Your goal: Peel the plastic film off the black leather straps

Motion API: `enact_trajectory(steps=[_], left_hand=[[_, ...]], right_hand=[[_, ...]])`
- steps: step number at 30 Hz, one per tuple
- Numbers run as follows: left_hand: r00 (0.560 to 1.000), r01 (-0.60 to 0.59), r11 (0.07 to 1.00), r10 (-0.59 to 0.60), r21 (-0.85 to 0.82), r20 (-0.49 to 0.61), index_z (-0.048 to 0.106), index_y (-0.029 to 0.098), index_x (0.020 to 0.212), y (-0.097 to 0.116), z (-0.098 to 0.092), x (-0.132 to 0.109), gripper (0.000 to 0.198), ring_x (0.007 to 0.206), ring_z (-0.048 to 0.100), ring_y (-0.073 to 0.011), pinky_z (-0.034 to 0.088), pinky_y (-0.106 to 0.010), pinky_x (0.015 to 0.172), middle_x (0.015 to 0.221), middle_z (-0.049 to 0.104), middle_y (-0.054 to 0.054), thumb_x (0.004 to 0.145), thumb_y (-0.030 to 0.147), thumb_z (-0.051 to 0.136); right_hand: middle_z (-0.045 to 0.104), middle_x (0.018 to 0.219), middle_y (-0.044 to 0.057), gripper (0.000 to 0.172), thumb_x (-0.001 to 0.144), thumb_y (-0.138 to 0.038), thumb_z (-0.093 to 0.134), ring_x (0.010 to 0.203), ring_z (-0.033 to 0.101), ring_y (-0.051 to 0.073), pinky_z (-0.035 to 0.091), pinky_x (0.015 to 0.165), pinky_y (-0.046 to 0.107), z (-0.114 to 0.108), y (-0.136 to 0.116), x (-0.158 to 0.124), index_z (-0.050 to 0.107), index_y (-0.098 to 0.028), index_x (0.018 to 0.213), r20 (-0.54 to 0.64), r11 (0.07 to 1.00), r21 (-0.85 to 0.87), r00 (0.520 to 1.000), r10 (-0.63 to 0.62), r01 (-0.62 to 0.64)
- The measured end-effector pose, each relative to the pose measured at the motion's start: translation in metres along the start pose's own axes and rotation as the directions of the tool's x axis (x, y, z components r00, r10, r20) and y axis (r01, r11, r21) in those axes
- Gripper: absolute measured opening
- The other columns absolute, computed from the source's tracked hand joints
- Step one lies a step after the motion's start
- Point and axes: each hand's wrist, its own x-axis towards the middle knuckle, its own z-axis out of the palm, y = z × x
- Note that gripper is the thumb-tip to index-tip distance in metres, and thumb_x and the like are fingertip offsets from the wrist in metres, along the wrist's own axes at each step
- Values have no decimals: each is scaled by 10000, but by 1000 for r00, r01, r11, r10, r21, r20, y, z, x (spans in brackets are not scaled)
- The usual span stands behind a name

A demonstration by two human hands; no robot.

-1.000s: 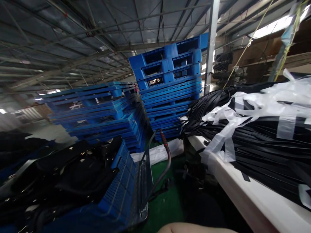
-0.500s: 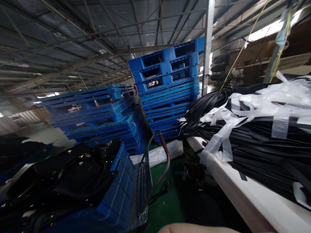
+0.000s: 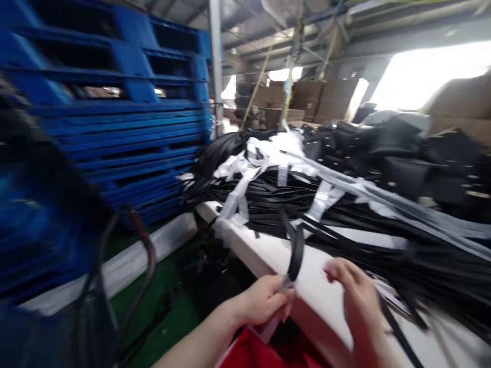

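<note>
My left hand [image 3: 264, 300] is closed around a black strap [image 3: 296, 250] in front of the white table's edge. The strap curves upward from my fingers, and a pale strip shows at the grip. To its right, my right hand [image 3: 356, 291] is raised over the white tabletop [image 3: 324, 273], fingers bent and apart, with nothing visible in it. Motion blurs its fingertips. Beyond both hands lies a thick pile of long black straps [image 3: 264, 197], with white strips of tape [image 3: 240, 197] strewn over it.
Stacked blue pallets [image 3: 134, 122] rise at the left. A cart handle [image 3: 143, 235] stands above the green floor [image 3: 164, 317], near a long white wrapped bundle [image 3: 169, 240]. Black pieces with studs [image 3: 406, 174] are heaped at the right, and cardboard boxes [image 3: 307, 99] stand behind.
The view has swung right and closer to the strap pile. Both hands have come into sight, the left with a strap. The blue crate of black pieces has left the clear view.
</note>
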Motion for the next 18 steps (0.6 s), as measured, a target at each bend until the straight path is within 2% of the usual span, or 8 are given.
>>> enact_trajectory(steps=[1, 3, 6, 8, 10, 13, 15, 18], left_hand=[[999, 17, 1000, -17, 6, 39, 528, 178, 744, 2, 0, 2, 464, 551, 514, -122, 419, -212, 565, 586, 529, 14, 960, 562, 384], [988, 53, 999, -53, 8, 145, 538, 176, 819, 3, 4, 7, 419, 547, 502, -118, 408, -206, 559, 604, 547, 20, 963, 545, 401], [956, 133, 990, -138, 39, 260, 558, 170, 874, 1, 16, 13, 423, 543, 485, -121, 392, -207, 543, 617, 559, 22, 950, 562, 419], [964, 128, 991, -136, 49, 230, 561, 160, 804, -2, 21, 16, 465, 562, 488, -128, 395, -217, 556, 625, 563, 7, 941, 581, 417], [982, 79, 997, -82, 22, 169, 541, 159, 730, -5, 20, 18, 492, 585, 494, -132, 402, -229, 584, 641, 575, -10, 944, 581, 406], [990, 33, 998, -25, -55, 136, 537, 160, 748, -7, 13, 21, 470, 603, 505, -135, 410, -240, 614, 653, 584, -13, 967, 548, 387], [991, 25, 997, -15, -77, 133, 544, 159, 755, -5, 9, 24, 466, 608, 518, -138, 416, -245, 623, 650, 583, -11, 974, 539, 386], [996, 17, 996, -9, -93, 85, 579, 154, 822, 2, 9, 28, 485, 616, 540, -152, 441, -257, 621, 669, 586, -15, 953, 587, 401]], right_hand=[[670, 1114, 86, 272, 829, -348, 729, 956, 636, 224, 542, 830, 396, -8, 1, 7, 674, -197, 1048, 30, 1000, -16, 1000, -8, 9], [713, 986, 87, 331, 729, -380, 803, 906, 650, 241, 521, 852, 408, -16, 6, 16, 710, -172, 969, 239, 999, 24, 971, 32, -39], [718, 898, 99, 377, 773, -509, 722, 852, 659, 234, 495, 863, 392, -8, 15, 19, 722, -155, 906, 541, 969, 156, 837, 76, -189], [706, 821, 84, 386, 834, -541, 645, 789, 648, 209, 490, 837, 364, -2, 16, 19, 698, -162, 787, 522, 967, 209, 853, 16, -145], [702, 808, 68, 398, 881, -535, 597, 809, 634, 197, 473, 853, 340, -1, 14, 18, 651, -184, 700, 423, 981, 192, 899, -109, 28], [713, 874, 69, 423, 906, -553, 556, 907, 617, 200, 449, 892, 326, -5, 16, 17, 613, -199, 680, 326, 971, 96, 915, -240, 220], [714, 891, 68, 444, 896, -587, 547, 819, 622, 186, 485, 787, 306, -4, 23, 12, 598, -200, 687, 342, 981, 72, 920, -193, 180], [697, 849, 47, 444, 882, -620, 536, 477, 539, 116, 432, 451, 251, 2, 38, -1, 587, -197, 756, 479, 991, 105, 878, 22, -82]])
